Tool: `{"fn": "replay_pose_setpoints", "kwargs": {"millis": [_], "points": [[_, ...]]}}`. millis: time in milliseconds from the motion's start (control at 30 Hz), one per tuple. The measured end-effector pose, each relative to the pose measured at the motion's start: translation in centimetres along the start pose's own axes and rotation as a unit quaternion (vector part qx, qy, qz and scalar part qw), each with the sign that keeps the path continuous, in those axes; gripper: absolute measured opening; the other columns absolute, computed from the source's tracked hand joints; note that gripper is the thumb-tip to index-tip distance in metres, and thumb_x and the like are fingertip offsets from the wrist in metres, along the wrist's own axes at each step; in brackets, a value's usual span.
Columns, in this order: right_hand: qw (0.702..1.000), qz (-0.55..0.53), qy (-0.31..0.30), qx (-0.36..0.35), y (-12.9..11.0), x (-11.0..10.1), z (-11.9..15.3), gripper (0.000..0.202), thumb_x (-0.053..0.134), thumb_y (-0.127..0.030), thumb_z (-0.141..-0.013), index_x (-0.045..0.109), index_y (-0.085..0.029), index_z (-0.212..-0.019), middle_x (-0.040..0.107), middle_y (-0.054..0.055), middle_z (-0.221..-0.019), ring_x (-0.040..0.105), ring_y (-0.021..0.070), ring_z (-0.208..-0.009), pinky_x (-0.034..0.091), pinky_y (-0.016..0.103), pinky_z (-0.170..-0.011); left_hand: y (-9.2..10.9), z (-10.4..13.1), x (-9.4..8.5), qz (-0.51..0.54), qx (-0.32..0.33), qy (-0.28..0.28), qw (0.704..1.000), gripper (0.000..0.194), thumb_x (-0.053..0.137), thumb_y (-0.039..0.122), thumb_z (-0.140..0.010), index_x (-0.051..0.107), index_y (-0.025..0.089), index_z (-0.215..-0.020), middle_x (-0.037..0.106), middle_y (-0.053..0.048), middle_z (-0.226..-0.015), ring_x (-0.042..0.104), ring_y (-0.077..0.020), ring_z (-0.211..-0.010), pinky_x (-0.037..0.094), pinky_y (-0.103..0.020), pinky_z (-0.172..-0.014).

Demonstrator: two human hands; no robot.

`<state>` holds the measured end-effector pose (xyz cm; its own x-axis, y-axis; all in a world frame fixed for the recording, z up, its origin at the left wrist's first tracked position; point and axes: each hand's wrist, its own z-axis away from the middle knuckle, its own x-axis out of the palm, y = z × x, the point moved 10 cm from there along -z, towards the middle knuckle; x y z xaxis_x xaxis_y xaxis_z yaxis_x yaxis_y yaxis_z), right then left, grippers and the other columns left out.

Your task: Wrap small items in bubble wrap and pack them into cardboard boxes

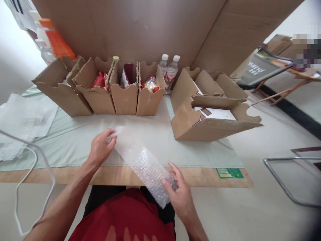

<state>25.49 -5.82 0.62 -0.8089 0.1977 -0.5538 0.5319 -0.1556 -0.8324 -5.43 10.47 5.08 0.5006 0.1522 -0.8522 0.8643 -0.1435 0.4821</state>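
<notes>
A long clear strip of bubble wrap (142, 160) stretches slantwise between my two hands over the table's front edge. My left hand (103, 144) pinches its upper left end, fingers closed. Around the lower right part, my right hand (179, 192) grips the wrap between thumb and fingers. The lower end of the strip hangs past the wooden edge, over my lap. Whether anything lies inside the bubble wrap I cannot tell.
Several cardboard boxes (125, 100) with snack packets stand in a row at the back. Behind them are two plastic bottles (171, 73). Another box (215, 129) stands at the right. More bubble wrap (22, 117) and a white cable (35, 164) are at the left; a green card (230, 173) lies at the edge.
</notes>
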Motion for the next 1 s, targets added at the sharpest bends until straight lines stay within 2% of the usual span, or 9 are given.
{"fn": "replay_pose_setpoints", "kwargs": {"millis": [167,267,333,433,533,600,767,867,1000], "points": [[0.994,-0.1,-0.046,0.027,1.1,4.3,5.0,0.061,0.062,-0.03,-0.091,0.05,-0.023,-0.151,0.065,0.011,-0.141,0.067,0.0258,-0.123,0.056,0.039,-0.103,5.6,-6.3,4.5,0.024,0.069,-0.036,0.997,0.056,0.058,0.023,-0.088,0.05,0.013,-0.143,0.07,-0.014,-0.124,0.066,-0.0299,-0.115,0.05,-0.043,-0.1],[0.99,-0.114,-0.077,0.023,0.7,5.2,5.2,0.058,0.062,-0.03,-0.092,0.054,-0.025,-0.149,0.066,0.009,-0.141,0.066,0.0261,-0.125,0.054,0.04,-0.106,6.6,-5.8,5.6,0.031,0.102,-0.049,0.993,0.068,0.058,0.021,-0.088,0.038,0.008,-0.152,0.063,-0.021,-0.135,0.058,-0.0343,-0.125,0.047,-0.052,-0.106],[0.987,-0.117,-0.108,0.013,-0.2,5.1,4.9,0.042,0.062,-0.032,-0.092,0.069,-0.025,-0.132,0.073,0.008,-0.128,0.07,0.0263,-0.116,0.056,0.038,-0.101,6.3,-2.7,5.1,0.039,0.137,-0.069,0.987,0.058,0.05,0.015,-0.09,0.047,0.014,-0.148,0.064,-0.016,-0.136,0.058,-0.0312,-0.127,0.047,-0.051,-0.108],[0.976,-0.157,-0.143,0.038,-0.8,4.5,4.3,0.024,0.063,-0.036,-0.091,0.081,-0.023,-0.102,0.079,0.008,-0.102,0.074,0.0249,-0.095,0.059,0.033,-0.085,6.0,4.9,3.7,0.06,0.234,-0.138,0.961,0.059,0.043,0.002,-0.084,0.063,0.024,-0.135,0.063,-0.009,-0.141,0.05,-0.0283,-0.139,0.043,-0.052,-0.115],[0.949,-0.248,-0.151,0.122,-0.3,4.6,3.6,0.028,0.068,-0.044,-0.089,0.079,-0.021,-0.1,0.078,0.005,-0.09,0.072,0.0218,-0.081,0.058,0.032,-0.076,6.2,12.2,3.0,0.086,0.284,-0.228,0.927,0.076,0.046,0.001,-0.078,0.051,0.032,-0.147,0.05,-0.005,-0.157,0.033,-0.0295,-0.152,0.04,-0.057,-0.12],[0.922,-0.323,-0.151,0.152,-0.5,5.3,2.8,0.035,0.069,-0.051,-0.088,0.078,-0.02,-0.103,0.078,0.005,-0.09,0.071,0.0206,-0.079,0.058,0.033,-0.076,6.8,14.2,3.0,0.122,0.27,-0.248,0.922,0.075,0.051,0.008,-0.083,0.042,0.031,-0.153,0.05,-0.007,-0.157,0.037,-0.0299,-0.151,0.041,-0.056,-0.119],[0.897,-0.407,-0.121,0.124,-2.3,5.8,-0.8,0.052,0.061,-0.055,-0.093,0.062,-0.022,-0.133,0.076,0.01,-0.107,0.073,0.0226,-0.087,0.059,0.033,-0.07,6.0,9.9,4.5,0.184,0.097,-0.129,0.97,0.035,0.051,0.024,-0.095,0.063,0.024,-0.128,0.075,-0.007,-0.106,0.07,-0.0229,-0.101,0.059,-0.039,-0.088],[0.941,-0.323,-0.082,0.065,-2.6,4.5,-1.9,0.048,0.058,-0.048,-0.096,0.057,-0.023,-0.137,0.076,0.009,-0.109,0.073,0.0203,-0.083,0.059,0.033,-0.07,4.5,7.6,6.4,0.137,0.019,-0.115,0.984,0.046,0.057,0.025,-0.089,0.058,0.02,-0.135,0.074,-0.004,-0.089,0.069,-0.0223,-0.084,0.057,-0.038,-0.08],[0.992,-0.075,-0.021,-0.097,-3.8,2.6,-1.7,0.024,0.055,-0.031,-0.099,0.069,-0.024,-0.117,0.076,0.009,-0.109,0.071,0.0224,-0.098,0.057,0.04,-0.09,4.1,7.3,7.1,0.089,0.032,-0.09,0.991,0.06,0.058,0.022,-0.087,0.048,0.017,-0.145,0.073,-0.003,-0.086,0.067,-0.0225,-0.08,0.054,-0.038,-0.08]]}}
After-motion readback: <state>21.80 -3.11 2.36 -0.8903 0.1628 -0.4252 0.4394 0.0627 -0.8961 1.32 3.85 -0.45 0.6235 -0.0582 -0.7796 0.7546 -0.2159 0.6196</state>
